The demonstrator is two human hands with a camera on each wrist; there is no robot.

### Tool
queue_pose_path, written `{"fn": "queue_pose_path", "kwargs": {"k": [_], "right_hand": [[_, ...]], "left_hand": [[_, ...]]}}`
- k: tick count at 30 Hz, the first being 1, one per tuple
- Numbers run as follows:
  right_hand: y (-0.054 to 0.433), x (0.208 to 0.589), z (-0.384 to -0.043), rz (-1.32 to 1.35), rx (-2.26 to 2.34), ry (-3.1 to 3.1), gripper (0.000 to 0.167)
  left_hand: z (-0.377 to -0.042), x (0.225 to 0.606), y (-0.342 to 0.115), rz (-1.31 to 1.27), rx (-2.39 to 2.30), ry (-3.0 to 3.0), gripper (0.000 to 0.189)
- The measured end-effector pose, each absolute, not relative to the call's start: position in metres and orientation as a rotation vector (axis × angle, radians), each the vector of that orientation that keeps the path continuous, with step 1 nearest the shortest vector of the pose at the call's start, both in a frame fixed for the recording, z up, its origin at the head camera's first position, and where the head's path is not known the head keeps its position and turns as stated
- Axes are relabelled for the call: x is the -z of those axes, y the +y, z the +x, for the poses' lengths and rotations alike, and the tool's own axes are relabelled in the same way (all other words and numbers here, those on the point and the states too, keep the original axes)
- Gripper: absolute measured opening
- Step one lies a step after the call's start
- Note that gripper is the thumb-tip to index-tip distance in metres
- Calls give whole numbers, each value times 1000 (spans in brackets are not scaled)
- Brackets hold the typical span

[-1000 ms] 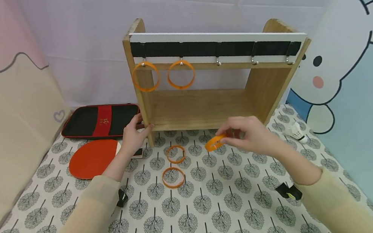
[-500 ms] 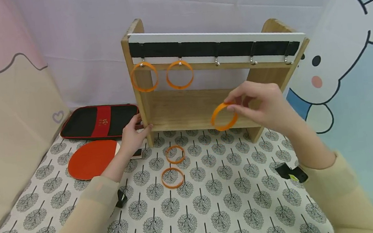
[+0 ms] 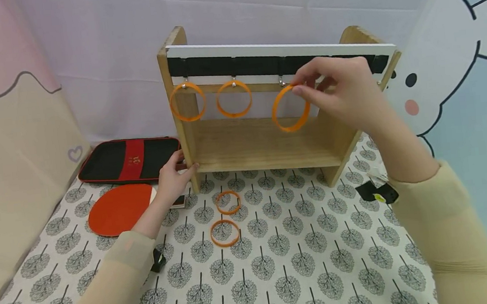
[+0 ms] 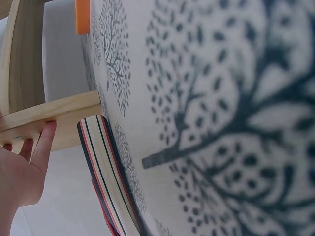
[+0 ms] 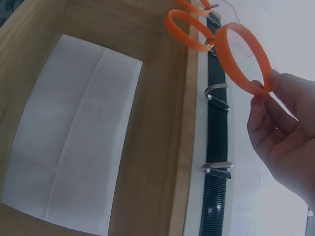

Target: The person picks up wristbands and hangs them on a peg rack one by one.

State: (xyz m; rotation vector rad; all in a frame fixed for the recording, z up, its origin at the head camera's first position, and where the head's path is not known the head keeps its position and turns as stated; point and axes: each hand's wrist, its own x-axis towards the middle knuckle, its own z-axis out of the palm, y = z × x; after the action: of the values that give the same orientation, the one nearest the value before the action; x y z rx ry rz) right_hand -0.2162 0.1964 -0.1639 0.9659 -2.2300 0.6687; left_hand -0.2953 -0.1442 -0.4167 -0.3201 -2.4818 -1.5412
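In the head view my right hand [image 3: 343, 84] pinches a flat orange ring [image 3: 280, 118] between thumb and fingertips, at the upper right of its rim. The ring hangs upright just below the third hook [image 3: 281, 81] from the left on the wooden rack [image 3: 265, 142]. From the right wrist, the same held ring [image 5: 229, 59] overlaps the hook strip's far part, and the fingertips show at its near end. My left hand [image 3: 174, 178] touches the rack's left side panel low down; in the left wrist view its extended fingers [image 4: 43, 147] press the panel's outer face.
Two orange rings hang on the first hook [image 3: 184, 85] and second hook [image 3: 234, 82]. Another ring [image 3: 228, 202] and a further ring [image 3: 225, 232] lie on the tree-patterned cloth [image 3: 264, 268]. A red paddle [image 3: 120, 209] and a black-red case [image 3: 111, 161] lie left.
My right hand has lifted the orange ring from low in front of the rack up to the hook strip, turning it upright. My left hand has stayed at the side panel.
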Motion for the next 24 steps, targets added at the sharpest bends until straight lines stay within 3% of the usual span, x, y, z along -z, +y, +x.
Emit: {"fn": "queue_pose_path", "kwargs": {"k": [14, 24], "right_hand": [[196, 170, -254, 841, -545, -2320, 9], [199, 176, -257, 865, -460, -2318, 9]], "left_hand": [[-295, 420, -144, -315, 1536, -2477, 55], [-297, 420, -144, -346, 1530, -2468, 55]]}}
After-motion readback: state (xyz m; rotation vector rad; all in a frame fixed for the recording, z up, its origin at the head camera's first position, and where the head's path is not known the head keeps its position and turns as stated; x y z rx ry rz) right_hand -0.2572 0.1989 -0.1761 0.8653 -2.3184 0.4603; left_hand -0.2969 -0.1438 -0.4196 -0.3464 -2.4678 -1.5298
